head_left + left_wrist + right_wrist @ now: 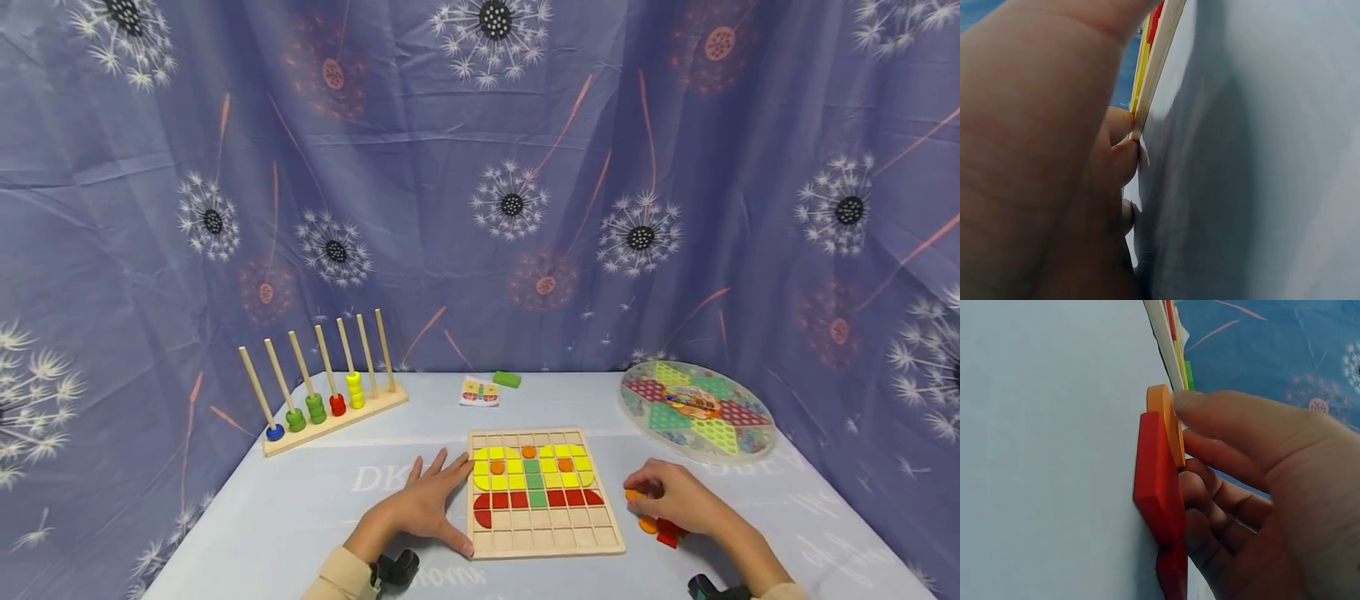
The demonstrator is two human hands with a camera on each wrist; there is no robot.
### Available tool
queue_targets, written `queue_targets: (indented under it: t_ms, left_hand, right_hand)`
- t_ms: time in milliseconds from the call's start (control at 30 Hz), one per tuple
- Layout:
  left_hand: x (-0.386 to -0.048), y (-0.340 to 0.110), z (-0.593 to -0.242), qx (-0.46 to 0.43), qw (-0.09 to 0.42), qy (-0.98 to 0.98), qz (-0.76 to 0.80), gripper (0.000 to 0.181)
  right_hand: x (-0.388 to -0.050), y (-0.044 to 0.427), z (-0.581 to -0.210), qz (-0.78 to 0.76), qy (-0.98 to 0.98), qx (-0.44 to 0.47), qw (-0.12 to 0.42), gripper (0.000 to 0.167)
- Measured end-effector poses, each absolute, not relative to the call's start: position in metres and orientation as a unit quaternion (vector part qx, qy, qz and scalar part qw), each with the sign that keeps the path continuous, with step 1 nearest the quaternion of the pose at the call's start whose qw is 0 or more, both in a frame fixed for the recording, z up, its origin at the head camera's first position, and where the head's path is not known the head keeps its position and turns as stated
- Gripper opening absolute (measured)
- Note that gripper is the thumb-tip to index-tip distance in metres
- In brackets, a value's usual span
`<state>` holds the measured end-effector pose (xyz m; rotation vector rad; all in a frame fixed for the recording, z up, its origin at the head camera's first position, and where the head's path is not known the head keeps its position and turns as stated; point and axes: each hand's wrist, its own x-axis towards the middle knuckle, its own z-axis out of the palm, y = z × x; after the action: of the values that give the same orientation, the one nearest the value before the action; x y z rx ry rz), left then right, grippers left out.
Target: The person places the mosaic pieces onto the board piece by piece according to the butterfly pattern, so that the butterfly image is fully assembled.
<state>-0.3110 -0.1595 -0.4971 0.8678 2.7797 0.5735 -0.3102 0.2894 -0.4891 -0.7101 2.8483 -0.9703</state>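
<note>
A square wooden grid board (555, 542) lies on the table, holding yellow, green, red and orange flat pieces in a butterfly-like pattern. My left hand (430, 502) is spread along its left side, thumb at the near corner and fingertips against the far part of that edge. To the right of the board, my right hand (678, 497) is curled over a few loose pieces and pinches an orange piece (633, 495) between thumb and finger. Another orange piece (647, 524) and red pieces (1159, 475) lie beside it, partly covered by the hand.
Behind the board are a small pattern card (479, 392) and a green block (507, 379). A wooden peg rack (330, 425) with colored beads stands at the back left. A round Chinese checkers board (697, 408) lies at the back right, before a dandelion-print curtain (420, 208).
</note>
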Motion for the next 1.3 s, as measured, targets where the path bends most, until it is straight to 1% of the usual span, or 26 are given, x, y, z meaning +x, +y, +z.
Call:
queue_targets:
  t_ms: [100, 333, 500, 767, 1067, 1300]
  left_hand:
    - [-0.311, -0.157, -0.498, 0.294, 0.087, 0.933, 0.190, 0.126]
    - [-0.309, -0.157, -0.496, 0.288, 0.092, 0.934, 0.191, 0.126]
    - [-0.310, -0.159, -0.497, 0.287, 0.086, 0.935, 0.190, 0.125]
    - [-0.311, -0.159, -0.499, 0.288, 0.086, 0.934, 0.195, 0.126]
    - [-0.311, -0.158, -0.496, 0.283, 0.096, 0.935, 0.194, 0.125]
    - [-0.311, -0.159, -0.495, 0.281, 0.095, 0.936, 0.189, 0.125]
  right_hand:
    - [-0.307, 0.289, -0.488, -0.308, 0.926, -0.218, 0.028, 0.023]
    - [-0.309, 0.277, -0.484, -0.295, 0.934, -0.198, 0.022, 0.022]
    - [-0.314, 0.262, -0.479, -0.322, 0.916, -0.239, 0.016, 0.021]
    - [-0.320, 0.221, -0.477, -0.355, 0.882, -0.308, 0.022, 0.022]
    - [-0.320, 0.175, -0.476, -0.360, 0.868, -0.341, 0.038, 0.021]
    - [-0.314, 0.137, -0.471, -0.340, 0.870, -0.352, 0.056, 0.020]
